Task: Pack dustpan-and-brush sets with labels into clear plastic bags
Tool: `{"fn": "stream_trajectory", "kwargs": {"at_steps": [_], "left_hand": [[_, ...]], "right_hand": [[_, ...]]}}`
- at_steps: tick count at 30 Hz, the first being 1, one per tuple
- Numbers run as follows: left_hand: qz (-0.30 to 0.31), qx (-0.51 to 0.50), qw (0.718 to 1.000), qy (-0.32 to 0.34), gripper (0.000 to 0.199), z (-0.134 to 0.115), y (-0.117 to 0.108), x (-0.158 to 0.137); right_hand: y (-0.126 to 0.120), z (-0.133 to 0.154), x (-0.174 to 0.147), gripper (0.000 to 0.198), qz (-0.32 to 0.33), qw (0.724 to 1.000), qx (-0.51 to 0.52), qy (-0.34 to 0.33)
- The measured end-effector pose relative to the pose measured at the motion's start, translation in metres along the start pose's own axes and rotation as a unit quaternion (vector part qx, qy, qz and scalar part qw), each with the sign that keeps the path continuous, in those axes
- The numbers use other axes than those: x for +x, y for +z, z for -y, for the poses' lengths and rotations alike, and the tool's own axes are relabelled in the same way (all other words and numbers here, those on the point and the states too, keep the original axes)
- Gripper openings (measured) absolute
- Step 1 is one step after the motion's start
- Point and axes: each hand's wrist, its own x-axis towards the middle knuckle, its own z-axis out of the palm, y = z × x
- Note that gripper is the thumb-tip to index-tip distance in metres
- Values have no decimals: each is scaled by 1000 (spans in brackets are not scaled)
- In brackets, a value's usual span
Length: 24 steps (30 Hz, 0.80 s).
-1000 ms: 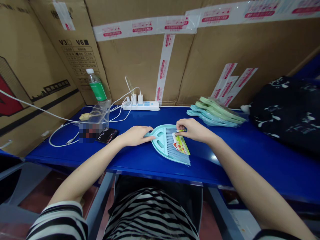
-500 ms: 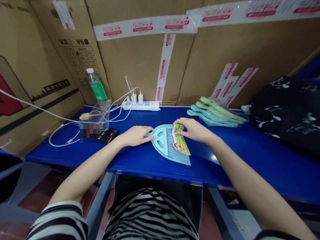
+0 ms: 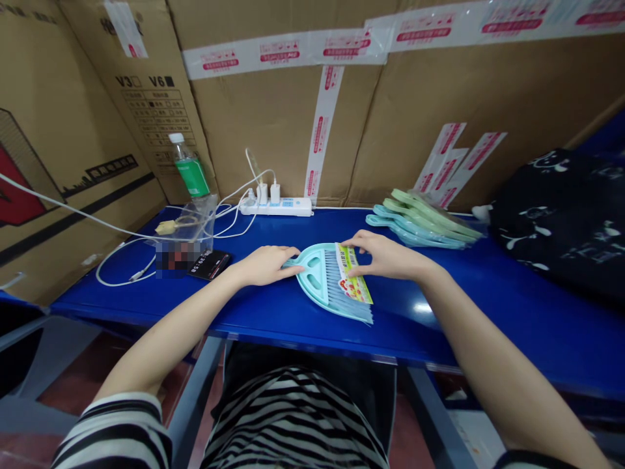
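"Fingers of the left hand (image 3: 263, 266) grip the dustpan (image 3: 306, 290); those of the right hand (image 3: 383, 255) lie spread at the label (image 3: 357, 290)."
"Dustpan's on the desk (image 3: 268, 309). Risk?"
"A thumb nudge could skew the label."

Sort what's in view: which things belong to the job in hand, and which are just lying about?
In the job:
- light-blue dustpan-and-brush set, handle in the left hand
- printed label over the bristles, under the right hand
- plastic-wrapped items, probably

Lying about:
- phone
- bottle
- power strip
- dark patterned bag
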Motion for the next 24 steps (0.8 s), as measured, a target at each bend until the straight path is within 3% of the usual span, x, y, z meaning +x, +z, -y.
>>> {"fn": "stream_trajectory", "kwargs": {"at_steps": [6, 12, 16, 24], "left_hand": [[1, -5, 1000, -2, 40, 0, 0, -1], [-3, -5, 1000, 4, 40, 1, 1, -1], [0, -3, 1000, -3, 39, 0, 0, 0], [0, 6, 1000, 0, 41, 1, 1, 0]], "right_hand": [[1, 3, -4, 76, 66, 998, -10, -15], [3, 2, -5, 78, 72, 997, -6, -26], [2, 7, -2, 66, 75, 997, -18, -20], [-2, 11, 2, 20, 27, 998, -65, -6]]}}
